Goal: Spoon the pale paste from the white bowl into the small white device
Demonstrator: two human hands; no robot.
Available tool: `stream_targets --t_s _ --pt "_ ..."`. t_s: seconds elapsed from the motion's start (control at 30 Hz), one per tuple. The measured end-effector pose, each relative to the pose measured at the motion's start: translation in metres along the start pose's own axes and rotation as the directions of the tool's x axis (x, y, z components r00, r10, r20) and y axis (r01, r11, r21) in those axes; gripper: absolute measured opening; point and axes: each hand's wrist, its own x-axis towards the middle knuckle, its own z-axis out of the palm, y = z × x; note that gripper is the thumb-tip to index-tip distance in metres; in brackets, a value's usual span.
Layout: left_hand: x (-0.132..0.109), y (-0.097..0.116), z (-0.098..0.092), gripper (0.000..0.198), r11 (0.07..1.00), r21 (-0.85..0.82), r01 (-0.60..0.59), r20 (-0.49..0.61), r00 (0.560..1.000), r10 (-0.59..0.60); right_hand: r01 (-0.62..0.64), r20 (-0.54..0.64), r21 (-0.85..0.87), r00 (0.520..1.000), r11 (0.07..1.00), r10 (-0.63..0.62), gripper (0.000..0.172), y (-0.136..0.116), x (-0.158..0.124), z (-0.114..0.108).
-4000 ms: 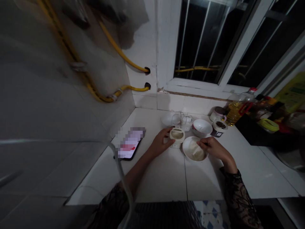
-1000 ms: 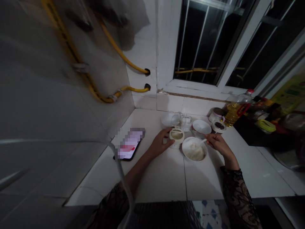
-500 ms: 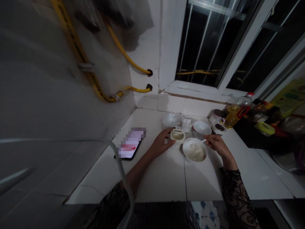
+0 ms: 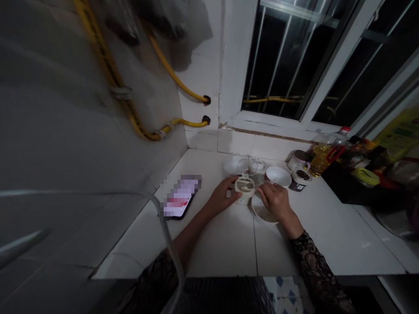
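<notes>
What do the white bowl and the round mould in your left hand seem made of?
The white bowl looks like glazed ceramic: its smooth surface has a sheen. The round mould in the left hand looks like dull cream plastic, by its matte, thin walls, though dim light leaves that open.

A small round cream plastic mold (image 4: 245, 186) with pale food inside sits just left of a white bowl (image 4: 256, 211), whose pale soft contents lie mostly hidden at the bottom

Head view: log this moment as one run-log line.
left hand: grips round white plastic mould | right hand: over white bowl, beside mould
</notes>
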Motion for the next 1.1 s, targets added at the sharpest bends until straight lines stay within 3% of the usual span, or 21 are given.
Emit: stream_targets --t_s 0.03,0.1,0.2,0.3,0.4,0.6,0.87,1.1 --pt "0.0 0.0 0.0 0.053 1.0 0.001 0.001 0.001 1.0 -0.001 0.056 0.013 -0.038 0.998 0.998 -0.055 0.041 0.0 0.0 -0.001" --pt "0.0 0.0 0.0 0.052 1.0 0.004 0.0 0.0 1.0 0.0 0.049 -0.008 -0.052 0.999 0.997 -0.05 0.039 0.006 -0.001 -0.008" --pt "0.001 -0.001 0.0 0.051 1.0 0.008 -0.01 -0.009 1.0 0.011 -0.146 -0.014 0.04 0.989 0.988 0.147 0.041 0.022 -0.003 -0.025" --pt "0.001 -0.002 0.0 0.051 1.0 0.016 -0.007 -0.012 1.0 0.008 -0.292 0.2 0.074 0.941 0.953 0.273 0.044 0.039 -0.007 -0.044" --pt "0.0 -0.002 0.0 0.052 1.0 0.013 -0.001 -0.001 1.0 0.001 -0.356 0.414 0.039 0.856 0.934 0.309 0.043 0.049 -0.011 -0.055" --pt "-0.001 0.001 -0.002 0.051 1.0 0.017 0.0 0.004 1.0 0.0 -0.454 0.634 0.146 0.725 0.879 0.27 0.045 0.047 -0.018 -0.042" --pt "-0.001 0.002 -0.003 0.052 1.0 0.019 0.005 0.007 1.0 -0.005 -0.663 0.652 0.369 0.684 0.652 0.327 0.053 0.057 -0.025 -0.034" --pt "-0.001 0.004 -0.003 0.052 1.0 0.02 0.02 0.01 1.0 -0.02 -0.683 0.59 0.372 0.697 0.628 0.408 0.056 0.069 -0.031 -0.035"
